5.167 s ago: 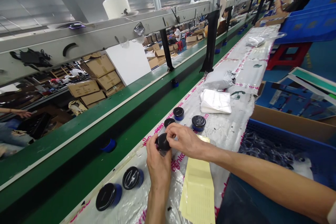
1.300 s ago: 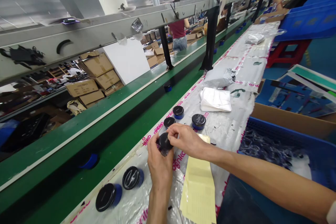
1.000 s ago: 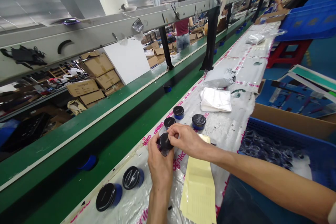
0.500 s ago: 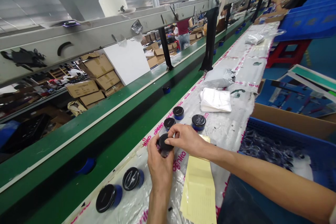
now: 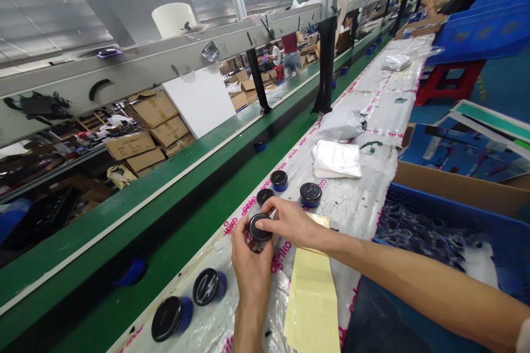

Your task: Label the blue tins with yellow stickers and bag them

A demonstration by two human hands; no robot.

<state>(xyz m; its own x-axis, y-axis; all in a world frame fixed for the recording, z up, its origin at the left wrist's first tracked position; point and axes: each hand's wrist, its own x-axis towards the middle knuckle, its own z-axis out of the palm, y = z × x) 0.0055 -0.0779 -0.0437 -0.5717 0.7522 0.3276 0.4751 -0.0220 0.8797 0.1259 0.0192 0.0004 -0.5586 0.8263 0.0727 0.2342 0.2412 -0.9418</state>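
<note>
- Your left hand (image 5: 250, 270) is cupped under a round jar with a glossy black lid (image 5: 260, 227), its fingers curled up around the jar's side.
- Your right hand (image 5: 287, 226) reaches in from the side, its fingers pressed together and pinching the lid's edge. The step in hand looks like working that lid, though you can't tell whether it is turning.
- The held jar sits between both hands, above a clear plastic sheet with pink print (image 5: 360, 198).
- Beyond the held jar stand three small black-lidded blue jars (image 5: 310, 194); nearer you lie two more (image 5: 209, 287).
- Just right of the held jar lies a long pale-yellow paper sheet (image 5: 312, 309); further right, a blue plastic crate (image 5: 430, 204) holds dark tangled items.
</note>
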